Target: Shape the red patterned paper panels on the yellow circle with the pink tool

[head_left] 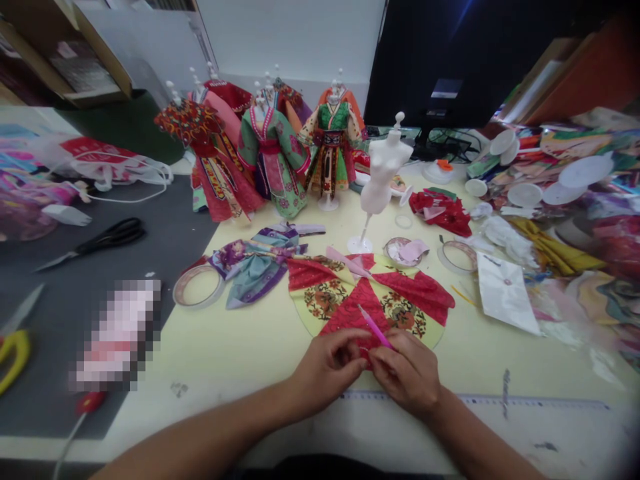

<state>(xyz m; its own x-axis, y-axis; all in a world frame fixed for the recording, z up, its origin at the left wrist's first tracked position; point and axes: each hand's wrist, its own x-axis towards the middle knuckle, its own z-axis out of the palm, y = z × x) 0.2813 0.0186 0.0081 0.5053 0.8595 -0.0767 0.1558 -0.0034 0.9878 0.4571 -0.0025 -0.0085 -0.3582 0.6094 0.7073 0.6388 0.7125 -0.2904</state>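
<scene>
A red and yellow flower-patterned doll skirt (360, 310) lies fanned out on the table in front of me, with a pale pink strip (349, 261) at its top. My left hand (327, 370) is closed, thumb and fingers pinching the skirt's near edge. My right hand (410, 375) is closed around a slim pink pen-shaped tool (376, 328), its pale tip pointing up and left over the red cloth. The right fingertips are also at the cloth's near edge, close to the left thumb. The pinched bit of cloth is mostly hidden by the fingers.
Behind the skirt stand a bare white doll mannequin (383, 170) and several dressed ones (275, 153). Tape rolls (199, 287), a blue-purple garment (257, 263), a ruler (525, 403), black scissors (107, 238) and yellow-handled scissors (14, 357) lie around. Fabric scraps (565, 247) pile up rightward.
</scene>
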